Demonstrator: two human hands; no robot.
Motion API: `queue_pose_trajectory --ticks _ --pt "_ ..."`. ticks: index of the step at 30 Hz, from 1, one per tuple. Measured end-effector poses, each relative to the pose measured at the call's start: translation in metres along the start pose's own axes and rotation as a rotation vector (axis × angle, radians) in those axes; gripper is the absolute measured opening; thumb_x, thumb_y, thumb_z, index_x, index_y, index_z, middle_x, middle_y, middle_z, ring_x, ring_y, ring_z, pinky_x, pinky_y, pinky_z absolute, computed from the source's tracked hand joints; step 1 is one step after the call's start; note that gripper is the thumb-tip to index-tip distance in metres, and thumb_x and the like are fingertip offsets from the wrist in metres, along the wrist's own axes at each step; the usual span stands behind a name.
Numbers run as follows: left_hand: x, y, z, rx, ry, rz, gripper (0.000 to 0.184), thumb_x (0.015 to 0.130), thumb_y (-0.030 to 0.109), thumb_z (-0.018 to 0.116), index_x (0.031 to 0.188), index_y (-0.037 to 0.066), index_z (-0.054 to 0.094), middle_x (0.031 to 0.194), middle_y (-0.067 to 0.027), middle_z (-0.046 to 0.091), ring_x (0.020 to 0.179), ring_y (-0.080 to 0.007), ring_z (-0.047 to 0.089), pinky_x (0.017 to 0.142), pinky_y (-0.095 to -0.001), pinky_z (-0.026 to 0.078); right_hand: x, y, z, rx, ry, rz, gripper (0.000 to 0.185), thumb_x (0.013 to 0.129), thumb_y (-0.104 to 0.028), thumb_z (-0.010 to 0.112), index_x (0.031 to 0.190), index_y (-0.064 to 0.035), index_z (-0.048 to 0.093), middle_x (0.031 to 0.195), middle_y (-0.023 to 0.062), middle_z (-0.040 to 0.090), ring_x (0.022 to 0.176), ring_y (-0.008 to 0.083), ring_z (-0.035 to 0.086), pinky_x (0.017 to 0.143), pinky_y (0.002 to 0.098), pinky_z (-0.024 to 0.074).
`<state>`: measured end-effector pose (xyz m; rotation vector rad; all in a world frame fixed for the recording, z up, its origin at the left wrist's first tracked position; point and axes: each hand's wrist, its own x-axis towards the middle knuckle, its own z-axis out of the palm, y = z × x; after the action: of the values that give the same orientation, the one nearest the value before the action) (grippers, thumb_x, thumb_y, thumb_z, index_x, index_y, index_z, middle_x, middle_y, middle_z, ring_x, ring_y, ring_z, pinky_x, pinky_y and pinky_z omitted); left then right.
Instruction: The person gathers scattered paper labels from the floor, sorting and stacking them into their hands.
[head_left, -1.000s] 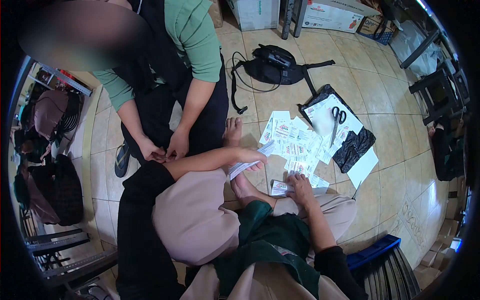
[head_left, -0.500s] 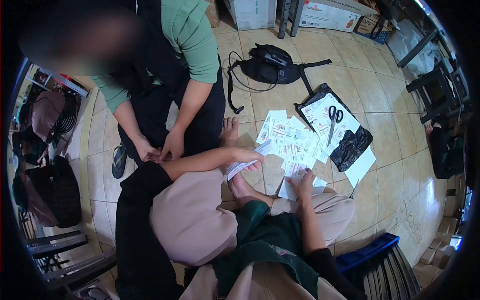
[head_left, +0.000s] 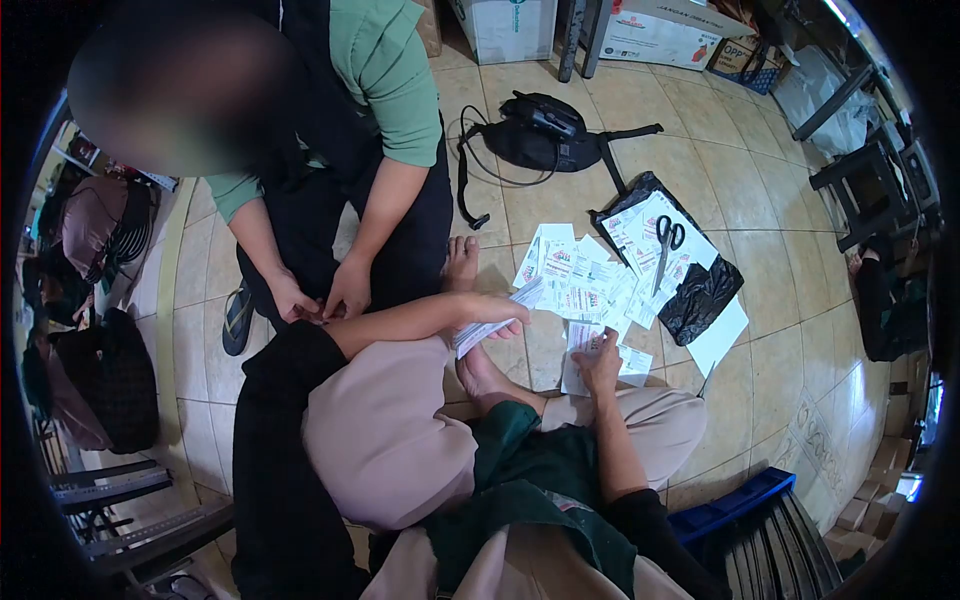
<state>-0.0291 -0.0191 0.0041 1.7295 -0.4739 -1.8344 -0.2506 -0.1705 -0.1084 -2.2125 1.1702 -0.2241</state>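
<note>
In the head view, my left hand (head_left: 500, 312) is closed around a stack of printed paper slips (head_left: 484, 334), held tilted above my foot. My right hand (head_left: 599, 366) is low over the floor by my knee, its fingers bent on the edge of a printed paper slip (head_left: 579, 341). More printed slips (head_left: 585, 283) lie spread and overlapping just beyond that hand. Scissors (head_left: 664, 256) with black handles rest on printed sheets (head_left: 640, 226), partly over a black plastic bag (head_left: 703, 298).
Another person in a green shirt (head_left: 385, 90) sits at the left, hands (head_left: 318, 298) together in the lap. A black waist bag (head_left: 535, 130) with straps lies on the tiled floor (head_left: 770, 375). Boxes (head_left: 655, 35) stand at the back, a blue-edged rack (head_left: 735, 500) at lower right.
My right hand has shifted slightly, and the slip at its fingers now lies a little further left and more upright. My left hand keeps the stack in place.
</note>
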Motion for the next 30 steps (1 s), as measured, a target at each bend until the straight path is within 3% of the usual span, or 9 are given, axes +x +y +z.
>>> queue_pose_trajectory --ticks 6,9,13,15,17,18,21,25,30 --pt "-0.008 0.0 -0.003 -0.022 0.012 -0.021 0.057 0.082 0.04 0.056 0.121 0.001 0.044 0.106 -0.0087 0.055 0.093 -0.017 0.053 0.081 -0.0297 0.044 0.043 0.02 -0.061 0.739 -0.085 -0.084 0.015 0.077 -0.003 0.066 0.092 -0.0005 0.062 0.081 0.0011 0.064 0.068 0.0061 0.055 0.063 0.0227 0.0458" --pt "-0.01 0.001 -0.004 -0.007 0.029 -0.026 0.057 0.082 0.04 0.056 0.122 0.001 0.044 0.107 -0.0089 0.055 0.094 -0.0167 0.052 0.081 -0.0296 0.044 0.065 0.032 -0.113 0.45 -0.188 -0.025 0.019 0.075 -0.01 0.07 0.091 -0.0013 0.064 0.079 0.0027 0.066 0.066 0.0084 0.058 0.061 0.0233 0.0464" --pt "-0.002 -0.003 -0.003 -0.046 0.03 -0.01 0.057 0.08 0.039 0.056 0.121 0.001 0.045 0.103 -0.0098 0.056 0.091 -0.0172 0.054 0.079 -0.0295 0.045 0.052 -0.001 -0.121 0.487 -0.312 0.047 0.027 0.075 -0.017 0.072 0.09 0.0035 0.063 0.075 0.0061 0.065 0.059 0.0088 0.056 0.058 0.024 0.0457" --pt "0.002 -0.003 -0.003 -0.075 0.037 0.01 0.058 0.078 0.039 0.057 0.12 0.0 0.045 0.099 -0.0102 0.057 0.087 -0.0174 0.055 0.077 -0.0296 0.046 0.046 0.014 -0.079 0.397 -0.345 0.056 0.04 0.072 -0.024 0.074 0.094 0.0069 0.061 0.082 0.0147 0.063 0.07 0.0192 0.059 0.066 0.031 0.0476" --pt "0.003 -0.003 -0.003 -0.056 0.015 0.021 0.058 0.078 0.039 0.058 0.119 0.001 0.046 0.1 -0.0102 0.057 0.086 -0.0171 0.055 0.076 -0.0293 0.046 0.031 0.033 -0.021 -0.079 -0.014 -0.352 0.045 0.069 -0.027 0.076 0.097 0.0049 0.06 0.091 0.016 0.06 0.083 0.0271 0.057 0.074 0.0376 0.0456" --pt "0.002 -0.003 -0.003 -0.057 0.02 0.016 0.058 0.078 0.039 0.058 0.119 0.001 0.046 0.1 -0.0102 0.057 0.086 -0.0171 0.055 0.076 -0.0293 0.046 0.026 0.039 0.002 -0.03 -0.016 -0.35 0.05 0.064 -0.028 0.077 0.099 0.0023 0.059 0.098 0.0177 0.053 0.096 0.0335 0.049 0.084 0.044 0.0397" --pt "-0.006 -0.001 -0.005 -0.017 0.022 0.002 0.058 0.078 0.04 0.058 0.118 0.001 0.046 0.101 -0.0103 0.057 0.085 -0.0167 0.055 0.074 -0.0289 0.046 -0.006 -0.009 -0.009 -0.344 0.08 -0.303 0.051 0.06 -0.025 0.078 0.101 -0.0033 0.06 0.104 0.0138 0.051 0.1 0.0314 0.047 0.086 0.0453 0.037" --pt "-0.013 0.003 -0.003 0.008 0.05 -0.027 0.052 0.081 0.04 0.054 0.113 0.0 0.051 0.102 -0.0074 0.057 0.09 -0.0163 0.054 0.076 -0.0281 0.046 0.004 -0.018 -0.02 -0.34 -0.14 -0.139 0.065 0.053 -0.021 0.082 0.109 -0.0086 0.052 0.108 0.0105 0.05 0.102 0.0307 0.047 0.088 0.0447 0.035" --pt "-0.007 0.0 -0.002 -0.026 0.063 -0.003 0.051 0.081 0.04 0.055 0.113 0.001 0.051 0.101 -0.0073 0.057 0.09 -0.0163 0.054 0.076 -0.0282 0.046 0.009 -0.013 -0.017 -0.259 -0.131 -0.125 0.068 0.051 -0.019 0.083 0.109 -0.0087 0.048 0.107 0.0109 0.051 0.101 0.031 0.049 0.085 0.0448 0.0377"
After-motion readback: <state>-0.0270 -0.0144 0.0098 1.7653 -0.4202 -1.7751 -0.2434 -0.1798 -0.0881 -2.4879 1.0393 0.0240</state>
